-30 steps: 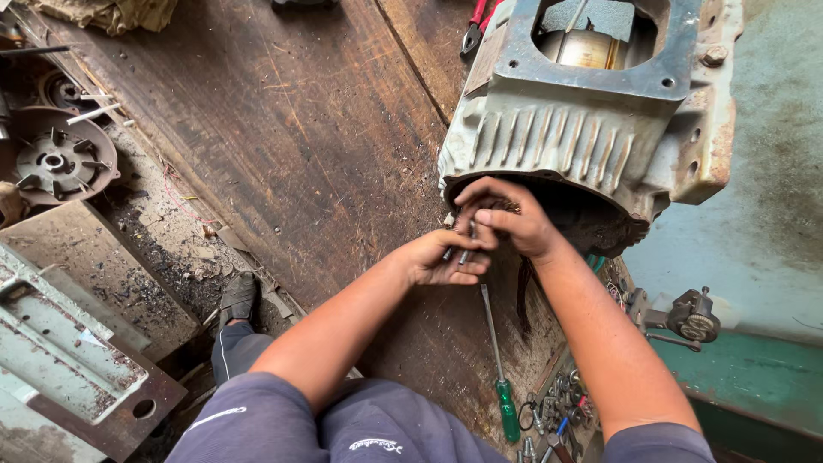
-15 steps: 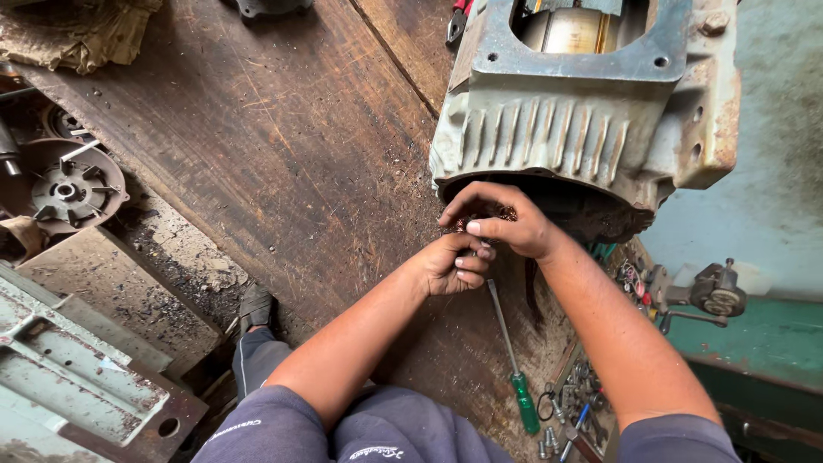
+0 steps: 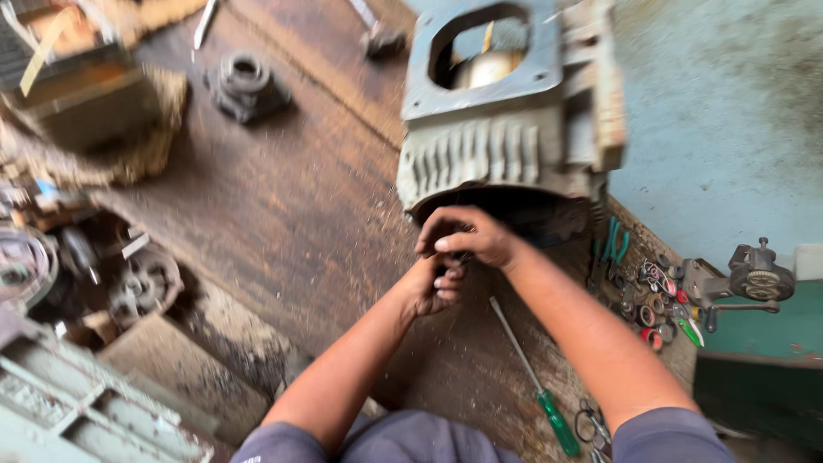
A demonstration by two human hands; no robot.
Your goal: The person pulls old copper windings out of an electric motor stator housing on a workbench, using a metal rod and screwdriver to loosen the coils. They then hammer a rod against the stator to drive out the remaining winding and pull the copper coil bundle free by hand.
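A large grey finned motor housing [image 3: 506, 129] stands on a dark, dirty wooden floor [image 3: 283, 197]. Just below its lower edge my two hands meet. My right hand [image 3: 467, 236] curls its fingers over a small dark part I cannot make out. Under it my left hand [image 3: 435, 287] has its fingers closed around the same spot. What each hand grips is hidden by the fingers. A green-handled screwdriver [image 3: 536, 386] lies on the floor beside my right forearm.
Small rings, washers and pliers [image 3: 651, 291] lie scattered at the right by a green bench with a small vise [image 3: 754, 279]. A round metal part [image 3: 244, 86] sits at the upper left. Rotor parts [image 3: 141, 287] and grey metal covers [image 3: 77, 403] fill the left side.
The view has pulled back and blurred, showing more floor at the upper left. My hands stay joined below the housing, in nearly the same grip.
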